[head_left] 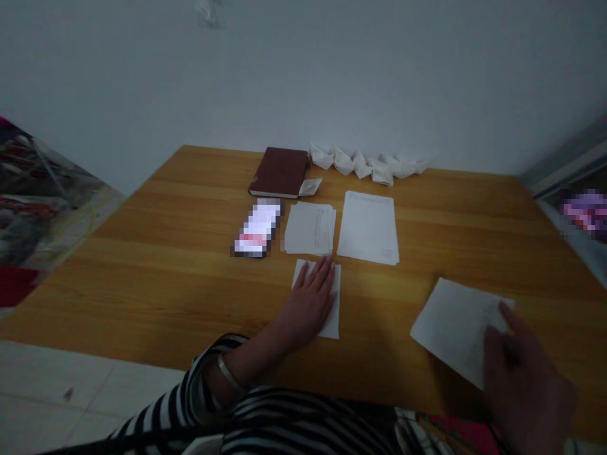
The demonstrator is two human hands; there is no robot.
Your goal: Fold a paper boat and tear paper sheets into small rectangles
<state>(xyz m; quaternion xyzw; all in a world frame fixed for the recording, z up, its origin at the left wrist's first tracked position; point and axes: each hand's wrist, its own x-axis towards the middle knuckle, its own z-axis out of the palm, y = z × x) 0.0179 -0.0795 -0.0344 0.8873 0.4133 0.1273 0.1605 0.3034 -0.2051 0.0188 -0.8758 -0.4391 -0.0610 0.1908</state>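
Note:
My left hand (310,303) lies flat with its fingers stretched out over a folded piece of white paper (332,322) near the front of the table. Part of that paper is hidden under the palm. Off to the right, my right hand (524,366) pinches a sheet of paper (455,322) by its edge, holding it above the tabletop. Faint marks show on that sheet near the thumb. Beyond my left hand sit a stack of small written sheets (309,229) and a stack of larger lined sheets (368,227).
Several folded paper boats (363,164) line the back of the wooden table (190,221). A dark red book (282,170) lies beside them, with a small folded paper (310,187) at its corner. A phone (258,227) with a lit, blurred screen rests left of the sheets.

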